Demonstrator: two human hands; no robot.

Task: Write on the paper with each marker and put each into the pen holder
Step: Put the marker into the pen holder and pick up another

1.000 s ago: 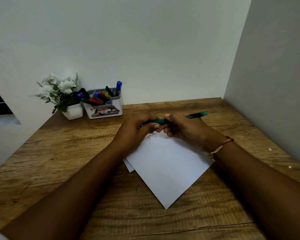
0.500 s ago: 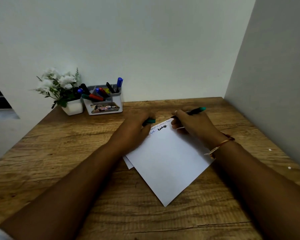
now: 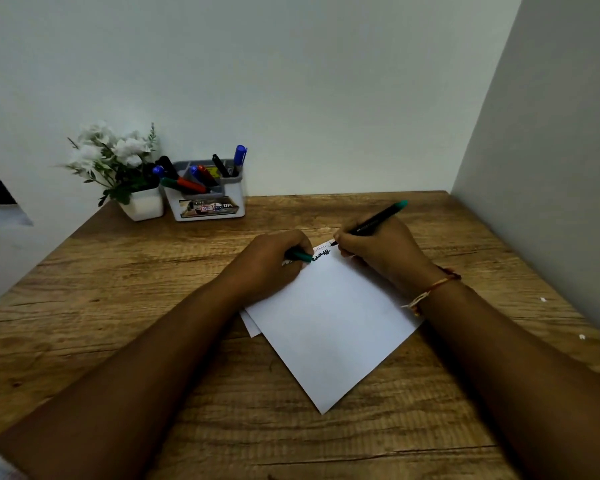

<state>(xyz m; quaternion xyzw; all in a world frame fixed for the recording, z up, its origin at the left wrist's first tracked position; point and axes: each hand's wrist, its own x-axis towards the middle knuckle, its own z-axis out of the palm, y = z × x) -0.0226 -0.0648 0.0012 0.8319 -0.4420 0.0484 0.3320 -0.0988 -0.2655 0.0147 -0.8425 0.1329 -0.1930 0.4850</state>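
Touching the paper (image 3: pixel 333 323) at its 12 o'clock corner, the marker (image 3: pixel 378 218) is pinched by the right hand (image 3: pixel 378 251). Its cap (image 3: pixel 300 256) is gripped by the curled left hand (image 3: pixel 271 265); the pen holder (image 3: pixel 208 199) is set at 10 o'clock.

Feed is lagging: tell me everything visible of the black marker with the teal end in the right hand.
The black-barrelled marker with a teal rear end looks like slim plastic, with faint pale print too small to read. It is uncapped and tilted, rear end up toward the far right, tip down at the far corner of the white paper sheet. The right hand pinches it near the tip; the left hand grips a teal cap, seemingly its own.
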